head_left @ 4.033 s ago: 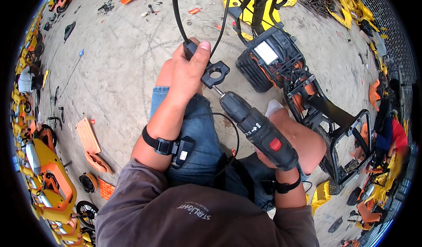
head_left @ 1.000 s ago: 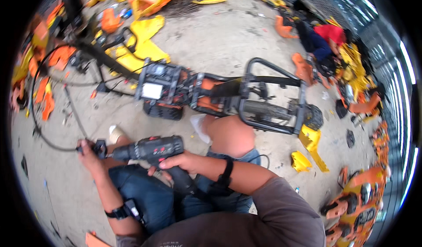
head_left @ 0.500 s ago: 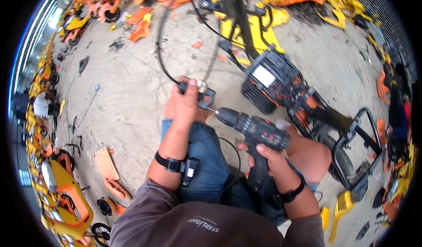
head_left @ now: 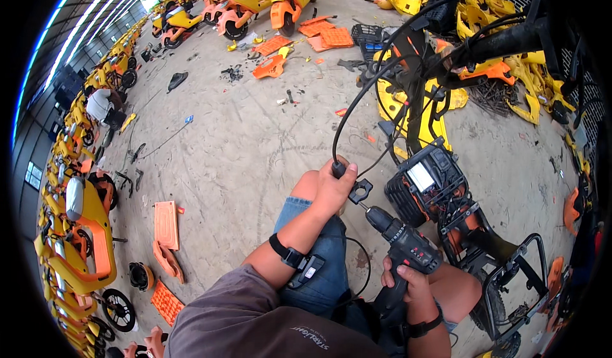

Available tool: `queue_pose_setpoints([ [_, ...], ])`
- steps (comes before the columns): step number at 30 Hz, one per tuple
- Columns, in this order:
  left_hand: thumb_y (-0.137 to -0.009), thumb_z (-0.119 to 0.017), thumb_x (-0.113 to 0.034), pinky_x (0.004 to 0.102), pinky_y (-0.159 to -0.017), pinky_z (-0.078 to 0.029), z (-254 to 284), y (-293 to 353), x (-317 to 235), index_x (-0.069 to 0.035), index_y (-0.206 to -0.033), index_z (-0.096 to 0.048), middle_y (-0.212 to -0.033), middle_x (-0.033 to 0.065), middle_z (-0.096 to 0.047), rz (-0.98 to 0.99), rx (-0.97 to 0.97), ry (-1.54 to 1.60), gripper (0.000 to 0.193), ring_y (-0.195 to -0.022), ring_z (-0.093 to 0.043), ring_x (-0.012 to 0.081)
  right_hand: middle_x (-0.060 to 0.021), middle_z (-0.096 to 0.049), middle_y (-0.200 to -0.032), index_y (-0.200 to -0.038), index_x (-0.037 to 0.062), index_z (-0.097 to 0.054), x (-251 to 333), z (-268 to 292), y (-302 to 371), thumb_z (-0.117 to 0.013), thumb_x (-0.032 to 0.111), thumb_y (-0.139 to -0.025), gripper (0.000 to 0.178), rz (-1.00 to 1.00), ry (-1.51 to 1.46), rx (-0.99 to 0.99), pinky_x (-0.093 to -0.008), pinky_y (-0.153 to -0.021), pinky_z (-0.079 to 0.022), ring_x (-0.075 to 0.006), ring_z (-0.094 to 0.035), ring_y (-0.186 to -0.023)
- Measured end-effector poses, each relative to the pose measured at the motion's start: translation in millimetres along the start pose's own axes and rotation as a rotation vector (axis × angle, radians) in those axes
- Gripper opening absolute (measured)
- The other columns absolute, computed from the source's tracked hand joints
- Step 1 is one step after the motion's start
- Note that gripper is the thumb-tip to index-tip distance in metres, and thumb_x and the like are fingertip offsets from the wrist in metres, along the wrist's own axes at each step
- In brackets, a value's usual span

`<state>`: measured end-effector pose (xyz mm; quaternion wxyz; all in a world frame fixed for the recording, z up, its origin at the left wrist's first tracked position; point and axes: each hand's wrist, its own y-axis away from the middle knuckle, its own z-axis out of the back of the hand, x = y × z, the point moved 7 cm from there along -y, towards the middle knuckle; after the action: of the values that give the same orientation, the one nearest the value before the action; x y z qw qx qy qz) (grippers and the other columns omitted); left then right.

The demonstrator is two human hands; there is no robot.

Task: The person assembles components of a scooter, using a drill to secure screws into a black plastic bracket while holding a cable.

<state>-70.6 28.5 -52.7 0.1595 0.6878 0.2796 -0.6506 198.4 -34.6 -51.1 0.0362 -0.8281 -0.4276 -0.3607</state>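
Note:
My left hand [head_left: 336, 185] is closed around a black part with a ring-shaped clamp [head_left: 361, 191], and a black cable [head_left: 338, 138] runs up from it toward the frame. In my right hand [head_left: 410, 283] is a black cordless drill [head_left: 405, 242], gripped by its handle. The drill's thin bit [head_left: 363, 206] points up-left at the clamp; whether it sits in a screw is too small to tell. Just beyond the drill stands a stripped scooter frame [head_left: 494, 243] with a black motor-like box [head_left: 417, 183] bearing a white label.
Orange panels [head_left: 167, 225] and a black wheel [head_left: 119, 310] lie on the concrete floor at left. Yellow scooters [head_left: 83, 243] line the left side, where another person [head_left: 101, 108] crouches. Yellow body parts [head_left: 523, 84] are heaped at far right. More scooters [head_left: 290, 1] stand at the back.
The view has tilted up and turned left, showing more of the hall. Both hands, still holding the clamp part and the drill, appear farther right and lower.

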Motion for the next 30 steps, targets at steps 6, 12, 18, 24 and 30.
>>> queue_pose_setpoints([
  [6, -0.092, -0.069, -0.018, 0.0246, -0.050, -0.035, -1.3, -3.7, 3.2, -0.007, -0.078, -0.052, -0.063, -0.0056, -0.048, 0.009, -0.014, 0.024, 0.025, -0.057, -0.041, 0.0041, -0.0109, -0.060, -0.091, -0.116, 0.0004, -0.053, -3.6, 6.4, -0.7, -0.071, 0.019, -0.080, 0.045, -0.009, -0.009, -0.021, -0.0362, -0.064, -0.051, -0.0193, -0.059, -0.062],
  [12, -0.092, -0.068, -0.018, 0.0245, -0.050, -0.036, 1.4, -0.3, -6.1, -0.007, -0.079, -0.053, -0.063, -0.0055, -0.049, 0.000, -0.006, -0.015, 0.023, -0.057, -0.043, 0.0040, -0.0134, -0.061, -0.092, -0.125, 0.0031, -0.049, -17.0, 16.5, 3.9, -0.070, 0.023, -0.078, 0.055, -0.055, -0.058, -0.042, -0.0373, -0.063, -0.051, -0.0222, -0.060, -0.060],
  [18, -0.096, -0.065, -0.030, 0.0253, -0.055, -0.040, 5.9, 5.2, -38.9, -0.006, -0.087, -0.060, -0.067, -0.0039, -0.055, 0.099, -0.098, -0.415, 0.026, -0.061, -0.048, 0.0058, -0.0242, -0.066, -0.113, -0.131, -0.0043, -0.049, 10.0, 5.4, 4.5, -0.075, 0.019, -0.076, 0.065, 0.096, 0.131, -0.026, -0.0284, -0.059, -0.052, -0.0225, -0.065, -0.068],
  [24, -0.099, -0.048, -0.048, 0.0272, -0.058, -0.044, 20.5, -6.2, -3.9, -0.007, -0.084, -0.056, -0.068, 0.0041, -0.055, 0.069, -0.094, 0.087, 0.045, -0.061, -0.054, 0.0132, -0.0242, -0.065, -0.115, -0.133, -0.0013, -0.050, 6.5, 6.7, 5.2, -0.075, 0.018, -0.076, 0.065, 0.033, 0.040, 0.002, -0.0292, -0.061, -0.052, -0.0217, -0.064, -0.069],
  [30, -0.099, -0.045, -0.052, 0.0288, -0.052, -0.046, 7.9, -1.6, 2.0, -0.006, -0.082, -0.053, -0.070, 0.0058, -0.053, -0.005, 0.014, 0.221, 0.050, -0.060, -0.053, 0.0149, -0.0252, -0.061, -0.118, -0.135, -0.0026, -0.046, 0.1, 19.4, 0.3, -0.074, 0.025, -0.077, 0.071, 0.085, -0.017, -0.018, -0.0323, -0.061, -0.052, -0.0224, -0.064, -0.067],
])
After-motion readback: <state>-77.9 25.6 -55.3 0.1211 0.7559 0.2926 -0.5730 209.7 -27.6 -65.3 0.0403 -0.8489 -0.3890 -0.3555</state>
